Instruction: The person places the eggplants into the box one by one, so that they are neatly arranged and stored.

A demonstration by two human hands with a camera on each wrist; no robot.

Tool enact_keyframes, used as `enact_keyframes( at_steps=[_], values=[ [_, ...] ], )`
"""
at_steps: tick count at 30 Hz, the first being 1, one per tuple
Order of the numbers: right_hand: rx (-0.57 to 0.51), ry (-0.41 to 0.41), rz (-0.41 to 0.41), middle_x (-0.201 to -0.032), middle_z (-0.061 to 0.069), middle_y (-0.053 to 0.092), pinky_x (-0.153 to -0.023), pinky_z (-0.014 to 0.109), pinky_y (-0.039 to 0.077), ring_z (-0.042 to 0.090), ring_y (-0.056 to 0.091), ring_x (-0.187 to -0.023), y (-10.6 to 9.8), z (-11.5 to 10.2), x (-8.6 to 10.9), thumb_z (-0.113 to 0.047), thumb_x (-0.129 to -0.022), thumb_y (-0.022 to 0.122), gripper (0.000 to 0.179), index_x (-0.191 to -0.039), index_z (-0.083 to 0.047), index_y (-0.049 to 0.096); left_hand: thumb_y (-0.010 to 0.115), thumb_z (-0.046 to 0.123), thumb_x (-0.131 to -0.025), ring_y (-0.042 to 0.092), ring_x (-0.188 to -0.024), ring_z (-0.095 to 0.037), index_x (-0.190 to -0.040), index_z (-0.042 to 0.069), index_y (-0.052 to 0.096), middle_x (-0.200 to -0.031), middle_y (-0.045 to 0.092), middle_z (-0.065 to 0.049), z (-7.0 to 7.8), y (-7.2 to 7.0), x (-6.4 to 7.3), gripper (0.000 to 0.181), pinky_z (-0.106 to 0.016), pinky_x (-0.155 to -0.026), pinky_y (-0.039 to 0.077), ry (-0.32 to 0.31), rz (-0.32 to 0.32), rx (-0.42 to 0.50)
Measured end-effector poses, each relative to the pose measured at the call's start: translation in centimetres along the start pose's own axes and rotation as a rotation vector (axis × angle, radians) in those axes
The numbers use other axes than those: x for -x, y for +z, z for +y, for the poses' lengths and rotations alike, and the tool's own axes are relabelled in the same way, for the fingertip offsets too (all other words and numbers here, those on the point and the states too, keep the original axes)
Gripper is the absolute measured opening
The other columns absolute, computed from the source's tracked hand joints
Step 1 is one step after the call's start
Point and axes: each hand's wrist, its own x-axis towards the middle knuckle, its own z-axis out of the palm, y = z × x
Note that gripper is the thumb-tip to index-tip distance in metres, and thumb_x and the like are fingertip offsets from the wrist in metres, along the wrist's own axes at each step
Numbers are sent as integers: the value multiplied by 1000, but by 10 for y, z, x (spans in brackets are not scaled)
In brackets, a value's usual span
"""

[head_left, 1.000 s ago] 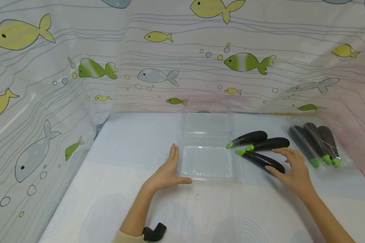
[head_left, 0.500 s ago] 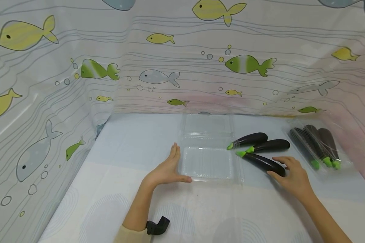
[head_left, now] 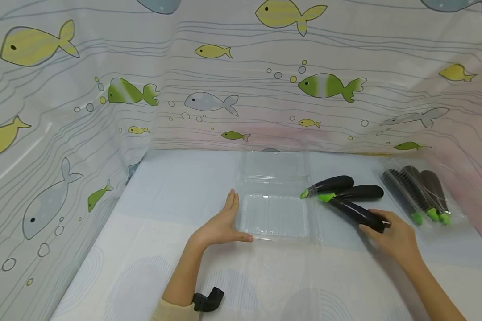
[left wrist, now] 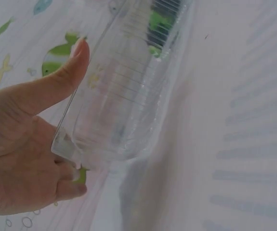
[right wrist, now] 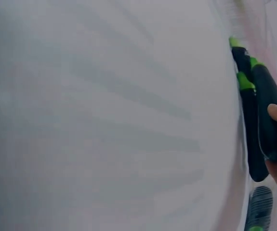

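My right hand [head_left: 399,238] pinches the thick end of a dark eggplant [head_left: 357,213], whose bright green stem end points left toward the container. In the right wrist view, thumb and fingers lie on opposite sides of that eggplant [right wrist: 269,96]. Two more eggplants, one at the back [head_left: 332,183] and one in the middle [head_left: 363,192], lie just behind it. An unfolded clear plastic clamshell container [head_left: 273,216] lies flat with its lid at the back. My left hand [head_left: 218,226] rests at its left side with fingers straight, thumb along the front corner. The left wrist view shows the thumb beside the container wall [left wrist: 112,96].
At the right stands another clear container [head_left: 458,216] holding several eggplants [head_left: 434,185] under a ribbed lid. Behind the table rises a fish-printed curtain [head_left: 209,120], which also hangs along the left side. A black wrist camera mount [head_left: 209,299] sits on my left wrist.
The right hand has closed its fingers and thumb on the front eggplant's end, and that eggplant has shifted slightly right. The left hand has stayed at the container.
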Motion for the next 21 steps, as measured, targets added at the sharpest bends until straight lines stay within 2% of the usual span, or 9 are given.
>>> enact_keyframes(
  at_steps=[3,5,6,7,10,14,16,21],
  values=[
    [-18,23,16,-114,27,63,-66,19,43,44,61,-95,-9,0,-1,-27,-80,79,54,-124,0,62,86,37,-71,-7,-145,-26,-151,-5,-3,-157,-18,-16,0,0,0,127,-43,-116,16,-1,0,3],
    [-26,48,27,-115,26,63,-65,11,41,25,65,-90,-16,0,-2,-30,-81,79,55,-124,-1,62,86,37,-71,-6,-145,-26,-151,-5,-4,-157,-18,-16,1,0,0,127,-43,-116,17,-2,0,3],
    [-34,63,28,-116,26,63,-64,8,40,21,64,-89,-20,-1,-2,-31,-81,79,56,-125,-1,61,86,37,-71,-6,-145,-26,-151,-4,-4,-157,-18,-15,1,0,0,127,-43,-116,17,-3,-1,5],
    [-45,75,29,-117,26,62,-64,6,39,8,62,-86,-24,-2,-3,-32,-81,78,57,-126,-1,61,86,37,-71,-6,-145,-26,-151,-4,-3,-157,-18,-15,1,0,0,127,-43,-115,17,-3,0,6],
    [-77,100,47,-119,27,60,-65,3,40,-19,44,-81,-34,-7,-5,-33,-82,78,59,-127,0,60,86,37,-71,-5,-145,-26,-151,-4,-3,-157,-18,-15,1,0,0,127,-43,-115,18,-4,-1,6],
    [-119,97,83,-119,26,60,-69,-1,38,-26,36,-82,-41,-16,-6,-29,-80,80,60,-127,3,60,86,36,-71,-4,-145,-27,-151,-5,-4,-157,-17,-17,1,0,0,126,-43,-115,19,-1,-1,11],
    [-134,95,103,-116,18,61,-71,-1,38,-26,37,-82,-43,-20,-6,-28,-79,81,60,-127,2,60,86,35,-71,-3,-145,-28,-151,-5,-4,-157,-17,-17,1,0,1,126,-43,-115,19,0,-1,15],
    [-174,59,154,-105,-23,53,-73,-1,39,-26,42,-85,-45,-31,-5,-22,-75,84,58,-124,0,63,86,33,-71,-3,-145,-27,-150,-5,-3,-157,-16,-17,0,-1,2,126,-43,-115,19,6,3,21]
  ],
)
